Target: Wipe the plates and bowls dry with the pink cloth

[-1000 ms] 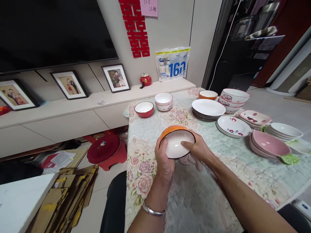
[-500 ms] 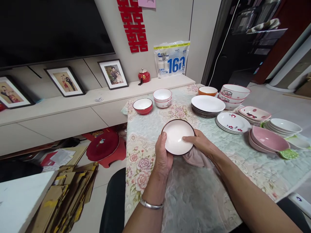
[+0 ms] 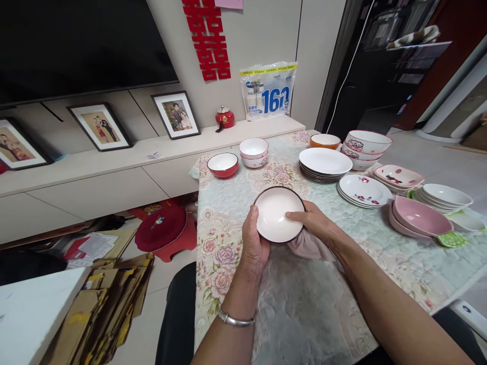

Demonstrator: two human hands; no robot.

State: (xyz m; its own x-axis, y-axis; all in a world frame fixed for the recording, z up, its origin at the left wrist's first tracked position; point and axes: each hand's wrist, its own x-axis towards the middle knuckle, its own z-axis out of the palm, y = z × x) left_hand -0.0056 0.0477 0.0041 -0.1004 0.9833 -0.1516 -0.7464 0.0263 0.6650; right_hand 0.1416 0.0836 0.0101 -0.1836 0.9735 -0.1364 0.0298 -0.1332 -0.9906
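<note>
A shallow white bowl [image 3: 277, 208] with a dark rim is held between my two hands, its inside facing me. My left hand [image 3: 255, 238] grips its left edge, thumb at the rim and fingers underneath. On the other side my right hand [image 3: 314, 220] pinches the bowl, thumb on the inner surface and fingers hidden behind it. A pinkish-grey cloth [image 3: 314, 248] hangs beneath the bowl by my right hand; whether those fingers hold it too is hidden. Beyond the bowl stand a red bowl [image 3: 223, 171] and a pair of stacked white bowls [image 3: 254, 161] with pink rims.
Stacked white plates [image 3: 325, 161], flowered plates [image 3: 364, 191], pink leaf-handled bowls [image 3: 422, 215], small white bowls [image 3: 447, 195], large bowls [image 3: 367, 144] and an orange bowl [image 3: 325, 143] occupy the table's right. A floral tablecloth [image 3: 218, 253] covers it. A red stool [image 3: 162, 228] stands left.
My left thumb has shifted slightly outward, from over the bowl's inside to its left rim. The bowl and my right hand look nearly unchanged.
</note>
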